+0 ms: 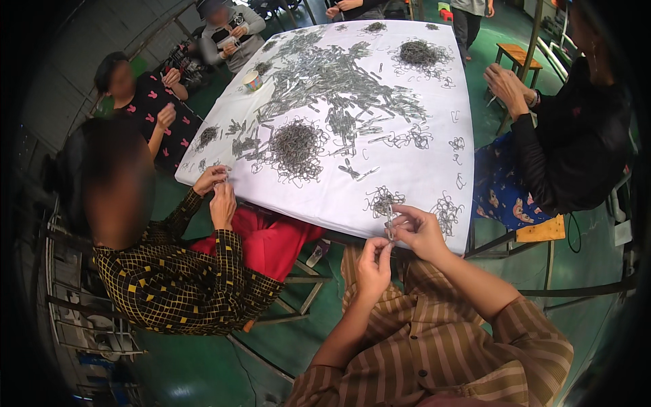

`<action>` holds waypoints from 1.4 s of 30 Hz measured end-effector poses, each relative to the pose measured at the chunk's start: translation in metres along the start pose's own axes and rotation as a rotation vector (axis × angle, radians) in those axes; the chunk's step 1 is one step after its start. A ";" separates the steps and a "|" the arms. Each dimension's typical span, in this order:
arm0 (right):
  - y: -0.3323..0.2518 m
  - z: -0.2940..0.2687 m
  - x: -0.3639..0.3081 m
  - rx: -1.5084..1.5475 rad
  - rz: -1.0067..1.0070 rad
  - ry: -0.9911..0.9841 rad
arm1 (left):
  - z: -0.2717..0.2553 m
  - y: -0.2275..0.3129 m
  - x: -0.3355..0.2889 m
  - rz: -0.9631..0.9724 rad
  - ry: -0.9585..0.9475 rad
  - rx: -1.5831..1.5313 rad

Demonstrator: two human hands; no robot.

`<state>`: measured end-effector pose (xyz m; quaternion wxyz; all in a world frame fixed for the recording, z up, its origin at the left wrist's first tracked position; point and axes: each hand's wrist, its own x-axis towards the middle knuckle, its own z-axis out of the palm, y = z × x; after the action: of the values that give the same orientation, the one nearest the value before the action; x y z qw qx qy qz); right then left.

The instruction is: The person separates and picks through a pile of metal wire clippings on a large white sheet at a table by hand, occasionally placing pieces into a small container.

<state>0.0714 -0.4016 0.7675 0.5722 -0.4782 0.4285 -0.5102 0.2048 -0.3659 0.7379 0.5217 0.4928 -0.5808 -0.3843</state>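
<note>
My left hand [374, 268] and my right hand [420, 234] meet just off the near edge of the white-covered table [413, 173]. Both are closed in a pinch on a small, thin metal piece [389, 225] held upright between the fingertips. Its exact kind is too small to make out. Just beyond my fingers lies a loose heap of curved dark wire pieces [381, 201]. A second heap of wire pieces [447, 216] sits by my right hand. A few flat metal strips [357, 171] lie farther in on the cloth.
A wide spread of flat metal strips [325, 74] covers the table's middle, with a big wire heap [297, 149] in front and another wire heap [419, 53] at the far right. A paper cup [252, 81] stands at the left. Several people work around the table; one person's hands [220, 193] are close by left.
</note>
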 end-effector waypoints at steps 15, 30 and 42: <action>0.012 -0.003 -0.025 -0.230 -0.143 0.161 | -0.029 -0.016 0.058 0.095 -0.199 0.235; 0.046 -0.009 -0.029 -0.266 -0.158 0.142 | -0.007 -0.075 0.153 0.422 -0.105 0.802; 0.071 -0.014 -0.018 -0.222 -0.096 -0.142 | -0.020 -0.063 0.228 0.182 -0.280 1.093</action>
<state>0.0677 -0.3840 0.6952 0.5195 -0.5935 0.4174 -0.4513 0.2425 -0.6006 0.7324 0.1400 0.5834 -0.7988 -0.0433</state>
